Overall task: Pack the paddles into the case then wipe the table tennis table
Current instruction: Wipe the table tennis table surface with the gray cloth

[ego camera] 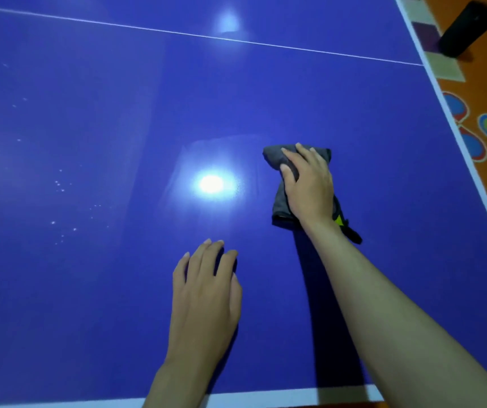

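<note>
The blue table tennis table fills the view, with a thin white line running across its far part. My right hand presses down on a crumpled grey cloth to the right of the table's middle; a yellow and black tag of the cloth shows under my wrist. My left hand rests flat on the table near the front edge, fingers slightly apart, holding nothing. No paddles are in view.
Small white specks dot the table's left side. A lamp's bright reflection lies left of the cloth. Beyond the white right edge, a black case-like object lies on the orange patterned floor.
</note>
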Motion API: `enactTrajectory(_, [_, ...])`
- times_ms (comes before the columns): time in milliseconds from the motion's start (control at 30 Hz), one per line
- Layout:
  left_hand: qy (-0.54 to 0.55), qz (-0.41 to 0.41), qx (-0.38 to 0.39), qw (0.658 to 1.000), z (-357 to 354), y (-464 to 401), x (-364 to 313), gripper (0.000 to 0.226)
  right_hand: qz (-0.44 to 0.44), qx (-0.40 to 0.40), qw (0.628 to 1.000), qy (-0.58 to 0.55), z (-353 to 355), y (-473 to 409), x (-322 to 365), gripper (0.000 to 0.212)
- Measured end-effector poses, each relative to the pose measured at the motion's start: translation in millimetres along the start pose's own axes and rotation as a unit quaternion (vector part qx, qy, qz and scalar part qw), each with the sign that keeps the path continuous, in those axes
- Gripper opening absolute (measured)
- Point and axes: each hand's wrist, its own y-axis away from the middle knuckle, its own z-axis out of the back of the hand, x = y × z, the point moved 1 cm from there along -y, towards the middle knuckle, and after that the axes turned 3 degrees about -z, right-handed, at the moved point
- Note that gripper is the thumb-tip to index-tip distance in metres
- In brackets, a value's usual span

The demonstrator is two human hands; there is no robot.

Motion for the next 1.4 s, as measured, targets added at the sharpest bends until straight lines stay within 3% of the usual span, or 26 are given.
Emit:
enactTrajectory(233, [-0.005, -0.008, 0.006, 1.000, -3.5, 11.8, -11.1, 0.024, 0.008, 0.010, 1.000, -0.010, 7.8, 34.4, -5.7, 0.039])
enactTrajectory(567, [0.009, 0.007, -0.047, 0.999, 1.2, 68.7, -65.2, 0.021, 0.026, 0.030, 0.999, 0.024, 55.3, 237.5, -42.3, 0.043])
enactTrajectory(767, [0.021, 0.012, -0.057, 0.998, 5.6, 94.2, -93.6, 0.019, 0.050, 0.034, 0.994, 0.090, 70.1, 323.0, -59.6, 0.060])
enactTrajectory(1033, [0.016, 0.000, -0.059, 0.998, -0.6, 75.4, -99.4, 0.024, -0.012, -0.008, 0.997, 0.070, 56.3, 202.9, -61.7, 0.041])
enactTrajectory(1400, [0.054, 0.028, -0.037, 0.997, -26.5, -2.2, -90.9, 0.020, -0.044, -0.008, 0.998, 0.044, 43.7, 1.8, -76.1, 0.038])
